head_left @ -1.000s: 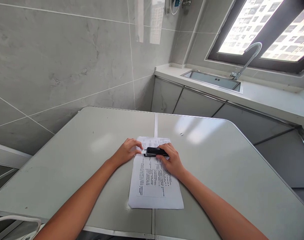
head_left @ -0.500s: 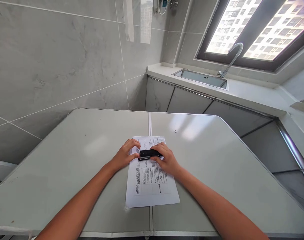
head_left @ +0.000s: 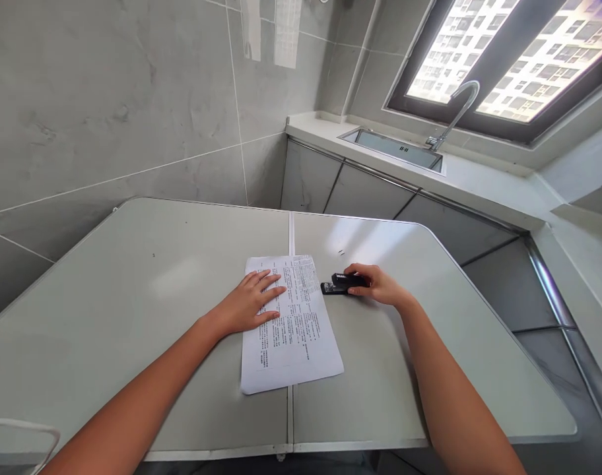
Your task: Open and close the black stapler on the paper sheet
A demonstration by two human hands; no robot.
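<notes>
Printed paper (head_left: 305, 363) lies across the table's middle seam, its long side running away from me. My left hand (head_left: 254, 300) rests flat on the paper's left half, fingers spread. To the right of the sheet, my right hand (head_left: 375, 285) grips a black stapler (head_left: 343, 285) by its rear end. The stapler's nose points left toward the paper's right edge, and its top arm is raised off the base. Whether more than one sheet lies in the stack, I cannot tell.
The pale folding table (head_left: 192, 396) has a metal rim. Two loose staples (head_left: 341, 252) lie beyond the stapler. Behind the table runs a counter (head_left: 499, 188) with a sink (head_left: 395, 150) and a tap (head_left: 454, 115), under a window. A tiled wall (head_left: 107, 99) stands at the left.
My right hand has carried the stapler off the paper to the right. My left hand has left the stapler's front and flattened onto the paper. The view has shifted slightly.
</notes>
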